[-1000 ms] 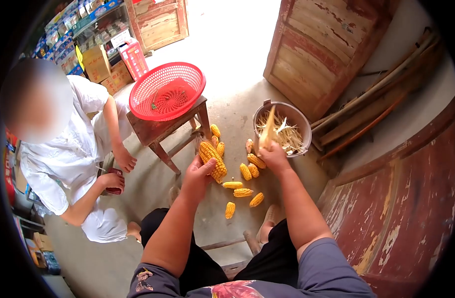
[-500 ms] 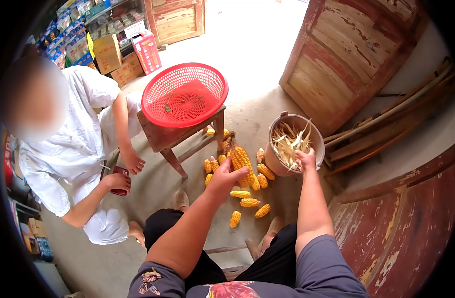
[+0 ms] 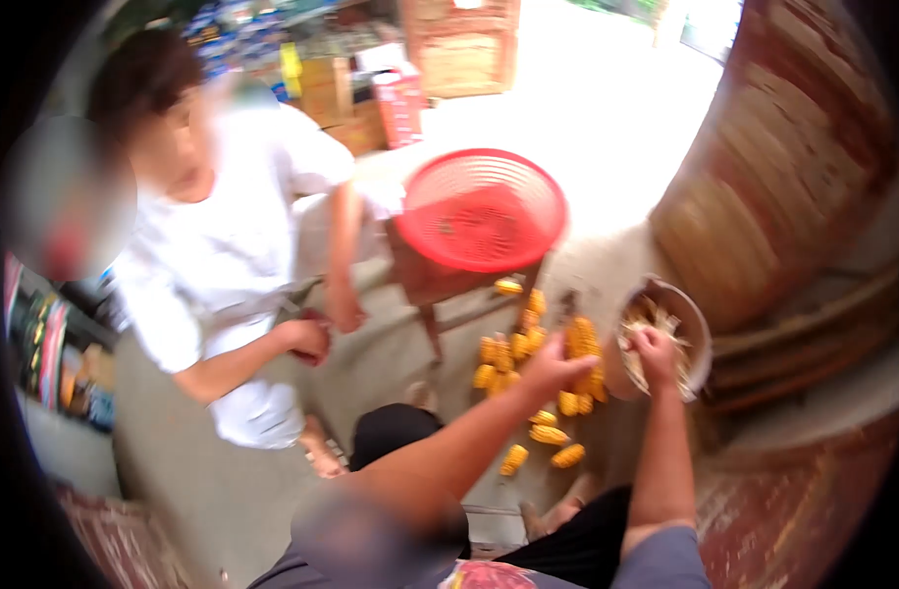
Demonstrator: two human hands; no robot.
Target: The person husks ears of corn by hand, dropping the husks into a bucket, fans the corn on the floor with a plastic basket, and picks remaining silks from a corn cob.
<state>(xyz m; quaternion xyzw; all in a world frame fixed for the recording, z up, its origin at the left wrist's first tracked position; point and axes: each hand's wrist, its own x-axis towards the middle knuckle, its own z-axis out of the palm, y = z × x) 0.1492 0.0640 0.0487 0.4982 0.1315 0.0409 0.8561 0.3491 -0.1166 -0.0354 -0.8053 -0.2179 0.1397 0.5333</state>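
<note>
Your left hand (image 3: 557,369) has its fingers pinching a yellow ear of corn (image 3: 584,339) in the middle, above the floor (image 3: 189,481). Your right hand (image 3: 656,355) is in the bucket (image 3: 622,377) on the right, by dry husks (image 3: 651,312); it's too blurry to tell if those fingers pinch any. More corn ears (image 3: 567,455) lie near the red basket's (image 3: 484,211) wooden stool (image 3: 420,278).

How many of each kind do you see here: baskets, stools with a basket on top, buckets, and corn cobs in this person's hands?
Red basket: 1
Stool under the basket: 1
Bucket: 1
Corn cob in the left hand: 1
Total: 4
</note>
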